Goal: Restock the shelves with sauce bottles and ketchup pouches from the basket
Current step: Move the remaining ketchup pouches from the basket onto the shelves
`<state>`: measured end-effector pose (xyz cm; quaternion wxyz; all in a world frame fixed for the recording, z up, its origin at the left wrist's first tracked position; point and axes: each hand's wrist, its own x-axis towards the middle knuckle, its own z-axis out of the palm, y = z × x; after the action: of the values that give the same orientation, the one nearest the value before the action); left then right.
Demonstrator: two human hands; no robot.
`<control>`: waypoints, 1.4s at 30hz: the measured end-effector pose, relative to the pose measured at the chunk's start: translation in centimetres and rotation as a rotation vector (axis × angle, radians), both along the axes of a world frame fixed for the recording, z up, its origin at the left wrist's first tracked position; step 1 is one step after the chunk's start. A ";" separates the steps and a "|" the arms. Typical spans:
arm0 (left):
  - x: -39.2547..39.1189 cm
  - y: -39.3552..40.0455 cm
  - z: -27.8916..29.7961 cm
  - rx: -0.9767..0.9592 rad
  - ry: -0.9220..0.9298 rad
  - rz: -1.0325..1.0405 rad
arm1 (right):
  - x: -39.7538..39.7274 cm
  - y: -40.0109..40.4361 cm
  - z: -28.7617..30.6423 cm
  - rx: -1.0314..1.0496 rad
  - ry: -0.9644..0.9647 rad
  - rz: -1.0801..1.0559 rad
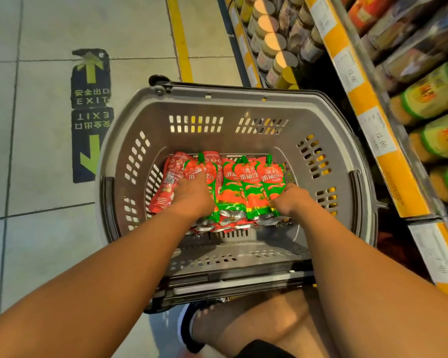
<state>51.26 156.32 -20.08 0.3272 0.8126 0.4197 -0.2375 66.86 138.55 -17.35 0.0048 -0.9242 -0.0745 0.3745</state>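
In the head view, red-and-green soft foil ketchup pouches (246, 187) lie in a row on the floor of the grey slotted plastic basket (347, 151). They look light, floppy and slick, so they are best gathered by their bodies. The left hand (193, 195) and the right hand (292, 200) curl onto them.

A grey basket (225, 107) stands on the tiled floor (49, 27) beside the shelves (367, 117). A row of red-and-green ketchup pouches (246, 189) lies inside it, green caps pointing away from the person. Both hands reach in: the left hand (193, 193) is curled over a pouch at the left of the row, the right hand (291, 198) grips the rightmost pouch. Jars (272, 45) fill the low shelf, and bottles (429, 94) lie on the nearer one. An exit sticker (91, 115) marks the floor.
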 end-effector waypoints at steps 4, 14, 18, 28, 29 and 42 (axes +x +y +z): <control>0.0 0.1 0.1 0.014 -0.039 -0.029 | 0.1 -0.3 0.0 -0.003 0.032 0.046; 0.4 -0.1 1.2 0.001 -0.194 0.066 | -0.1 -0.2 0.6 0.175 0.055 -0.318; 0.3 0.0 1.4 -0.036 -0.181 0.101 | -0.2 -0.2 0.8 0.272 0.103 -0.378; 0.0 0.1 1.9 -0.117 -0.307 0.165 | -0.9 -1.5 2.9 0.375 0.225 -0.535; 0.0 0.0 2.0 -0.135 -0.322 0.175 | -1.0 -1.8 3.3 0.372 0.226 -0.550; -0.8 -3.1 5.4 -0.513 -0.566 0.607 | -3.0 -5.1 8.9 0.771 0.310 -0.815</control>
<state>50.45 153.17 -14.72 0.6726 0.5794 0.4602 0.0030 63.82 133.43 -8.42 0.4957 -0.7440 0.1579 0.4193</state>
